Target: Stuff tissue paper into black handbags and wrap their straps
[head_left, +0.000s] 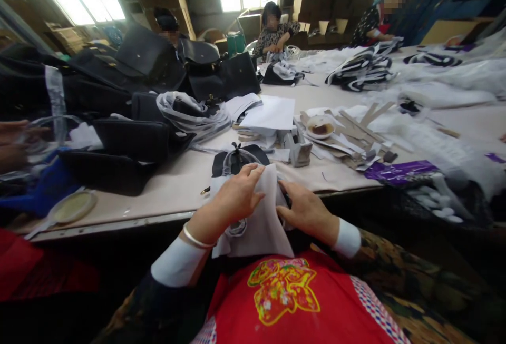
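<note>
Hands (235,192) (310,214) — 2 | white cuffs (177,265) (348,238) — 2 | bracelet (195,239): 1 | blue basket (49,188): 1 | brown-filled bowl (321,135): 1

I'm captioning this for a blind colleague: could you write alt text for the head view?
A person's left hand and right hand touch a white sheet in front of a small black bag at a table. Black bags crowd the left; white papers lie beyond.

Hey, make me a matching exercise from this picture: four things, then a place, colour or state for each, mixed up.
Things
1. Bangle
2. Large white sheet
3. Apron
4. Shallow dish

Descriptions
A. Red, with a yellow-outlined print
B. Between left hand and right hand
C. Holding something brown
D. Around the left wrist

Right pairs: 1-D, 2-B, 3-A, 4-C
</note>
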A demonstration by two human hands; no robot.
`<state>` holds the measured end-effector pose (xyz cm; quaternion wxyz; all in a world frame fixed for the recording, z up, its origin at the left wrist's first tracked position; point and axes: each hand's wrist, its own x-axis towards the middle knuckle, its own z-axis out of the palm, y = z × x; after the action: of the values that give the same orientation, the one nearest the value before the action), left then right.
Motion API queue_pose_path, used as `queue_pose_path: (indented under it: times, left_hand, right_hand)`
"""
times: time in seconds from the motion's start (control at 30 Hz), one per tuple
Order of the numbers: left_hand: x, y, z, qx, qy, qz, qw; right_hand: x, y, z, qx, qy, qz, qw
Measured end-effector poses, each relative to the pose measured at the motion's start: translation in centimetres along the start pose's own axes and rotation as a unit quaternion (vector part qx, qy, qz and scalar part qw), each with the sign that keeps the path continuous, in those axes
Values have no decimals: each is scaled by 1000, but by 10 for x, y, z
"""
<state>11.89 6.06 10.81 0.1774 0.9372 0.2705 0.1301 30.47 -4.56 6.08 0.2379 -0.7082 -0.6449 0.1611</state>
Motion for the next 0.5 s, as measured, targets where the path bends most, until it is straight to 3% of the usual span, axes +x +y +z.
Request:
queue_pose_path:
  times: [0.1, 0.23, 0.4, 0.5]
  left_hand:
    - [25, -9, 16, -45, -34, -3, 998]
    - [35, -20, 24, -93, -20, -19, 995]
    - [34, -29, 25, -170, 29, -41, 984]
    - [27, -36, 24, -212, 66, -52, 974]
  right_hand:
    - [10, 1, -4, 31, -31, 8, 999]
    - [9, 7, -12, 61, -45, -32, 997]
    - [0, 12, -5, -14, 18, -12, 1000]
    - [8, 17, 1, -16, 65, -22, 997]
